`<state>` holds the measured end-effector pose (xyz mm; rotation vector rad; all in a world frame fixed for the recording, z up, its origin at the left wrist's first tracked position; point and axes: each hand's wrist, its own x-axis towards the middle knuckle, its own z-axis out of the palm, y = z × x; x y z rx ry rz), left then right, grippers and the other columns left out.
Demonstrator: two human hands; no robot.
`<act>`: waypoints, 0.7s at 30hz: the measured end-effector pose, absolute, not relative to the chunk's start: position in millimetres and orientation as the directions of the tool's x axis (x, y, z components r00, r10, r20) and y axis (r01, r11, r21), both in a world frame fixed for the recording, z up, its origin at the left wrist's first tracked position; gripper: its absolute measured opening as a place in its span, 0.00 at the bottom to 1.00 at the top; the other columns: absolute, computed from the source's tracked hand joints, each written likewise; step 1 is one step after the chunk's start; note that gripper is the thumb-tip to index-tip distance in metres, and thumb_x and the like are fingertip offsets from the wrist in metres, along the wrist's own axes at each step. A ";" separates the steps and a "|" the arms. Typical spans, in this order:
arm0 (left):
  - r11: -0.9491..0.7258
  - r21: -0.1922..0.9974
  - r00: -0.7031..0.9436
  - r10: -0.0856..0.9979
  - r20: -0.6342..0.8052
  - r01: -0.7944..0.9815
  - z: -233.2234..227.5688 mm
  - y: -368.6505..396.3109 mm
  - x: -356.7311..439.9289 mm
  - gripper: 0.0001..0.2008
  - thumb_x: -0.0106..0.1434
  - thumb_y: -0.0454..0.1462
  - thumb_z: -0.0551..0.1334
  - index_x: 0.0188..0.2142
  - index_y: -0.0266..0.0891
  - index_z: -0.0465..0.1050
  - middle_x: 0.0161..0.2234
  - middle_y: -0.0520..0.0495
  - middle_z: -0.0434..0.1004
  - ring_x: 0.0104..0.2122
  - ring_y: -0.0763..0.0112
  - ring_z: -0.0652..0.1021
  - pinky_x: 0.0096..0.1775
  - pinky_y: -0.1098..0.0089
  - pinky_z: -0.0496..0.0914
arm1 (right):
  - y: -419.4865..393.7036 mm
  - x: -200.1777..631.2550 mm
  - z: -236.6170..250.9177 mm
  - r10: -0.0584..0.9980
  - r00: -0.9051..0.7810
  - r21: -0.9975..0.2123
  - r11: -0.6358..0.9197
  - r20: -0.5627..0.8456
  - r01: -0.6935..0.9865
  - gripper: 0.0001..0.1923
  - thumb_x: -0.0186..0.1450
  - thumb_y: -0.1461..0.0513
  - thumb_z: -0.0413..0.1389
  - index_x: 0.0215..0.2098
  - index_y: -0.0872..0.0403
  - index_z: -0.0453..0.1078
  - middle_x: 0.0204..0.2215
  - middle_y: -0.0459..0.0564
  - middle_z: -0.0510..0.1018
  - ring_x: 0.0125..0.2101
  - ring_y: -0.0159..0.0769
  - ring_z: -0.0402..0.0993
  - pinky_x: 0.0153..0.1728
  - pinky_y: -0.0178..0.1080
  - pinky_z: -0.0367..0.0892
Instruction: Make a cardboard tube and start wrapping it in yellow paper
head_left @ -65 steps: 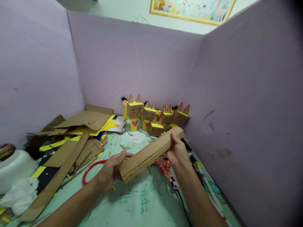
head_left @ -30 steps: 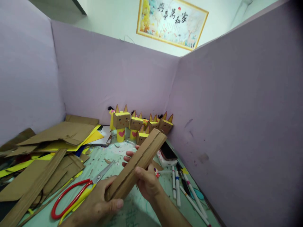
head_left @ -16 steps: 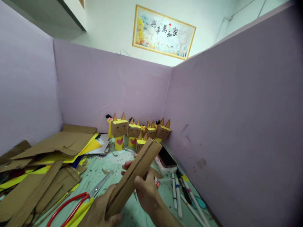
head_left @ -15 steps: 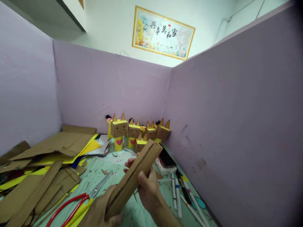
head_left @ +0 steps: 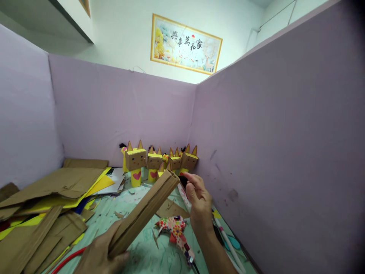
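A: While the left hand (head_left: pixel 98 257) keeps its grip on the near end of the cardboard strip (head_left: pixel 144 213), where has the right one gone?

B: Half a second ago it was wrapped round the strip's middle. Now the right hand (head_left: pixel 198 199) is off it, beside the far end, fingers loosely curled and holding nothing.

A: So where does the strip sit?

B: In the air above the tabletop (head_left: pixel 148 258), slanting up and away, its far tip towards the cardboard figures (head_left: pixel 155 161) by the back wall. Only the left hand carries it, thumb over the top face.

A: And what lies below?

B: With the right hand gone, a patterned glue gun (head_left: pixel 176 232) shows. Markers (head_left: pixel 225 238) lie near the right wall, cardboard sheets (head_left: pixel 54 184) are piled on the left, and a red scissor handle (head_left: pixel 67 258) peeks out low
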<state>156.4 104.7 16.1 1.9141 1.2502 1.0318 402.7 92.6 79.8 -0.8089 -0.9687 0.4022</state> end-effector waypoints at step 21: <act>-0.427 0.649 0.071 0.863 0.500 0.629 7.1 132.8 133.1 0.22 0.52 0.45 0.62 0.47 0.46 0.68 0.38 0.52 0.78 0.36 0.60 0.78 0.38 0.67 0.70 | 83.6 394.2 79.0 0.914 -0.113 -0.865 0.322 0.391 -0.384 0.20 0.36 0.54 0.73 0.11 0.55 0.68 0.11 0.42 0.67 0.15 0.28 0.63 0.18 0.32 0.59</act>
